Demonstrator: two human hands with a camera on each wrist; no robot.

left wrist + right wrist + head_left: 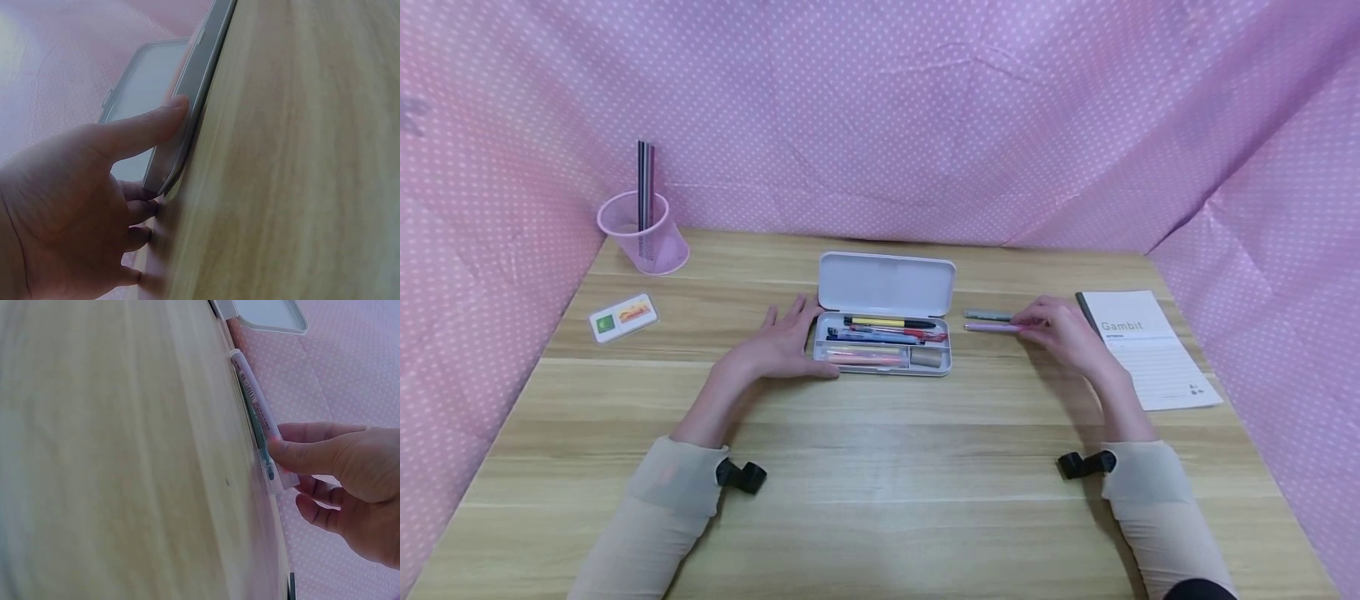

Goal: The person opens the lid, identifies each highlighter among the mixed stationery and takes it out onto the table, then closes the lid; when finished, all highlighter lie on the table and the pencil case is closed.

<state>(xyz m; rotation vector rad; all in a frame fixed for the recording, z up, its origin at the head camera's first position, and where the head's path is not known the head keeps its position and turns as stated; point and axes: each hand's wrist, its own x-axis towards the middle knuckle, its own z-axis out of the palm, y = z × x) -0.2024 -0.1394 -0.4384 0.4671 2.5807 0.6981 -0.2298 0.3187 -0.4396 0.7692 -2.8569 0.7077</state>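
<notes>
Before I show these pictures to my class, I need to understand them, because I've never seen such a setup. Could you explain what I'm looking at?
There is no machine here, only a person's two bare hands. The wide picture is taken from the person's head, looking forward and down; the other two are taken from the left and right wrists.

On the wooden table stands an open pencil case with pens inside. To its left are a pink cup holding pencils and a small white printed item; to its right is a notebook.

The left hand touches the case's left end. The right hand pinches a purple pen, with a green pen beside it.
</notes>
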